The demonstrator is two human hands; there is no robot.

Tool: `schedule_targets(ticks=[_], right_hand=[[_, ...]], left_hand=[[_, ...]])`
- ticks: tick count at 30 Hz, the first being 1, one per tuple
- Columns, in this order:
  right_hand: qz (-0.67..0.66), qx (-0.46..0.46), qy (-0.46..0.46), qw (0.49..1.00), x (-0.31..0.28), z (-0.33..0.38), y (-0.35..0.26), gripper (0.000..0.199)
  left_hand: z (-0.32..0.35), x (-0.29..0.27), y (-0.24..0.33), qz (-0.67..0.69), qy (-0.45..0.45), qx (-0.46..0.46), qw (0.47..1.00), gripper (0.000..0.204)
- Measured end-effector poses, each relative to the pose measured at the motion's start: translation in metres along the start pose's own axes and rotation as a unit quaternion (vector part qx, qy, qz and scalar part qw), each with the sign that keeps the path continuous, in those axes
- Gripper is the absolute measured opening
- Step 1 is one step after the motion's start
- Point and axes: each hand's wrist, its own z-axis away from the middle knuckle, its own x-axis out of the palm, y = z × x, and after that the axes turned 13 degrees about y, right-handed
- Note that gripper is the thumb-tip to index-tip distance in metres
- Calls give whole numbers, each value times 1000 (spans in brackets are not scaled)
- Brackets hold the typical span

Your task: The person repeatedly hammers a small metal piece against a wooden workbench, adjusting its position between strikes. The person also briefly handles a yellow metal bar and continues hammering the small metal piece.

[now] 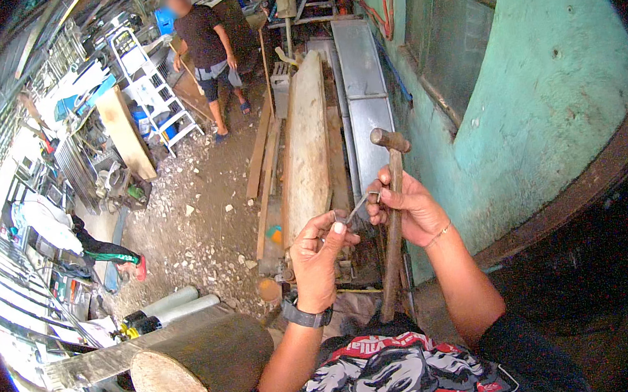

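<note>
The hammer [391, 211] is showing a worn, matt wooden handle and a dull, rusty metal head. The nail [357, 208] is looking thin, grey metal. The log [199, 373] is showing rough cut wood; the wall [546, 90] is wearing chalky, pitted paint.

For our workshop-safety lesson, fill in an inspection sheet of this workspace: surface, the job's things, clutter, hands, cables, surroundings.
Surface: round log block at lower left; gravel ground beyond.
Job's things: hammer, wooden handle upright, head on top; thin bent nail between the two hands.
Clutter: long planks, metal sheet, white stepladder, pale cylinders.
Hands: left hand pinches the nail with its fingers; right hand grips the hammer handle and touches the nail.
Cables: nothing seen.
Surroundings: turquoise wall at right; another person standing far off.
</note>
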Motion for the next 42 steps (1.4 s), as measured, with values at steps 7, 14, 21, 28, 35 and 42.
schedule_targets(ticks=[7,14,21,28,35,42], right_hand=[[7,-3,4,1000,15,-3,-5,25],[64,-12,29,997,24,5,-4,24],[103,-11,61,993,38,14,-17,23],[177,-54,79,980,48,16,-29,26],[157,-154,74,973,57,25,-34,28],[163,-204,64,963,69,33,-40,29]], left_hand=[[7,1,4,42,1,14,999,28],[4,7,9,72,78,75,991,31],[4,14,20,54,95,162,981,30],[8,10,28,-186,20,426,885,28],[17,17,24,5,21,181,983,35],[8,18,28,18,11,107,994,40]])
